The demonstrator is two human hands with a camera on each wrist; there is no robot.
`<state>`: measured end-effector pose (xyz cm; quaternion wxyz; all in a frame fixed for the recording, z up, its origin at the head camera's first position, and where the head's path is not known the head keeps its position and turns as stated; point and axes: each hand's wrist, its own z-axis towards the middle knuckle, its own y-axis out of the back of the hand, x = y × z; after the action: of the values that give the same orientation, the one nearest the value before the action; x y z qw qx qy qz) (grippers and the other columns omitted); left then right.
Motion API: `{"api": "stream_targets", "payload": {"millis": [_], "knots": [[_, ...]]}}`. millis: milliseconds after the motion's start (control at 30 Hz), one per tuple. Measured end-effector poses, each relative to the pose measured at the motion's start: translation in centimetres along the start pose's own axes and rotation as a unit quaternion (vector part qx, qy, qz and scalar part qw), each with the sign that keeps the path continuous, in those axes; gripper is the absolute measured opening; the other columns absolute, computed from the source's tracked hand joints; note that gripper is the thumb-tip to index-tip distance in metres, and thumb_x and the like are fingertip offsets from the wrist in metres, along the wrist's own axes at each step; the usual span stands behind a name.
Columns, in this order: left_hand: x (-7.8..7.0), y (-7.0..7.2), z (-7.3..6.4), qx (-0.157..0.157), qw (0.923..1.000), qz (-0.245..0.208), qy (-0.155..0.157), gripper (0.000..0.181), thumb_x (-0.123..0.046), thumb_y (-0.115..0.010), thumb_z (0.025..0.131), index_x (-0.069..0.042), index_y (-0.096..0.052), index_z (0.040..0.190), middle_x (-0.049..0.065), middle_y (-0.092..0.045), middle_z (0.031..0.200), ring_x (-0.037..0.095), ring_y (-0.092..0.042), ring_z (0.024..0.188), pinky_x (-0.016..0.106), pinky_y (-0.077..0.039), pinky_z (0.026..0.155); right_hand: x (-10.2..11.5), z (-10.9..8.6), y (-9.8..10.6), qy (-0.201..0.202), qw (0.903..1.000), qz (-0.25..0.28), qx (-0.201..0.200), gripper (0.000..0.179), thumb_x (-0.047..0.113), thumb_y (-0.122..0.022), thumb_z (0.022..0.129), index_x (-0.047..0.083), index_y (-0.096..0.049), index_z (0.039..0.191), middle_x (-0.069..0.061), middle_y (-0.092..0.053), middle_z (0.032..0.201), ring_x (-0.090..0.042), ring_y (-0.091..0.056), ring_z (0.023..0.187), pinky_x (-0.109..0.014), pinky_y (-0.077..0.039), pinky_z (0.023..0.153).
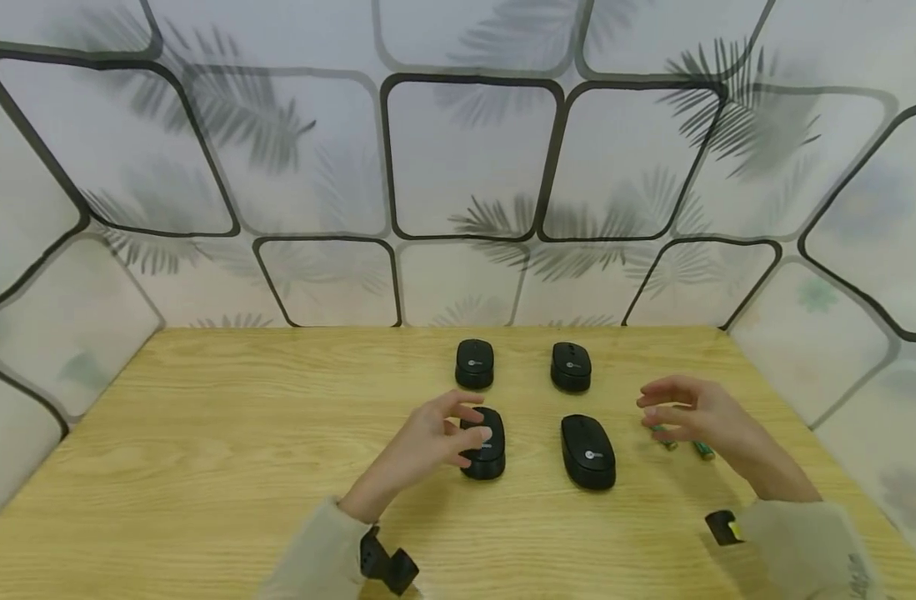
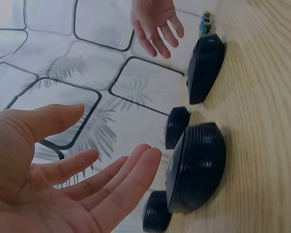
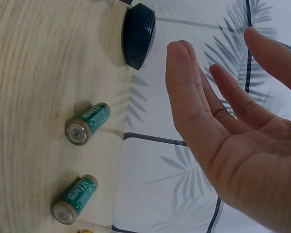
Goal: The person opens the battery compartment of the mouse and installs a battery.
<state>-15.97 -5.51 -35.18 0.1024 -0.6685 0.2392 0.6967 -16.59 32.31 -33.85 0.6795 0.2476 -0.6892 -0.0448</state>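
My left hand [image 1: 435, 437] hovers over the near left computer mouse [image 1: 492, 467], its fingers spread and partly covering it. In the left wrist view that black mouse [image 2: 199, 167] stands on the table just beyond my fingertips. To its right lies another black mouse [image 1: 588, 454], turned at a slight angle. My right hand [image 1: 701, 417] is held above the right side of the table, fingers relaxed and nothing in them. Below it lie green batteries, partly hidden by the hand in the head view; the right wrist view shows one battery [image 3: 87, 124] and a second battery [image 3: 74, 199] clearly.
Farther back stand two more black mice, the back left mouse [image 1: 475, 364] and the back right mouse [image 1: 571, 367]. The wooden table [image 1: 240, 417] ends at a pale patterned curtain [image 1: 465, 158] that runs along its back and sides.
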Motion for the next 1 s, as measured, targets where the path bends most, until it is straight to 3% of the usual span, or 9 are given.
{"api": "stream_targets", "payload": {"millis": [367, 600, 1000], "knots": [[-0.6, -2.9, 2.2, 0.030, 0.9980, -0.049, 0.027, 0.050, -0.015, -0.062, 0.102, 0.000, -0.046, 0.147, 0.021, -0.059, 0.126, 0.034, -0.069, 0.097, 0.041, -0.065, 0.072, -0.2, 0.3, -0.3, -0.031, 0.9990, 0.020, 0.024, 0.058, 0.008, -0.064, 0.100, -0.022, -0.035, 0.140, -0.037, -0.049, 0.135, -0.018, -0.069, 0.099, -0.038, -0.063, 0.085], [-0.8, -4.1, 2.7, 0.054, 0.9963, -0.048, 0.047, 0.046, -0.021, -0.050, 0.108, 0.000, -0.044, 0.149, 0.023, -0.057, 0.126, 0.035, -0.069, 0.096, 0.044, -0.065, 0.072, -0.6, 0.6, -0.5, -0.041, 0.9977, 0.030, 0.045, 0.056, 0.008, -0.060, 0.102, -0.023, -0.033, 0.141, -0.037, -0.048, 0.135, -0.024, -0.068, 0.102, -0.041, -0.063, 0.085], [-0.8, -5.7, 4.2, 0.060, 0.9941, -0.057, 0.071, 0.044, -0.015, -0.051, 0.107, -0.002, -0.045, 0.149, 0.016, -0.056, 0.123, 0.036, -0.069, 0.097, 0.044, -0.065, 0.070, -0.9, 0.9, -0.7, -0.057, 0.9948, 0.044, 0.072, 0.064, 0.011, -0.060, 0.102, -0.020, -0.026, 0.147, -0.038, -0.048, 0.136, -0.033, -0.068, 0.104, -0.048, -0.062, 0.085]]}}
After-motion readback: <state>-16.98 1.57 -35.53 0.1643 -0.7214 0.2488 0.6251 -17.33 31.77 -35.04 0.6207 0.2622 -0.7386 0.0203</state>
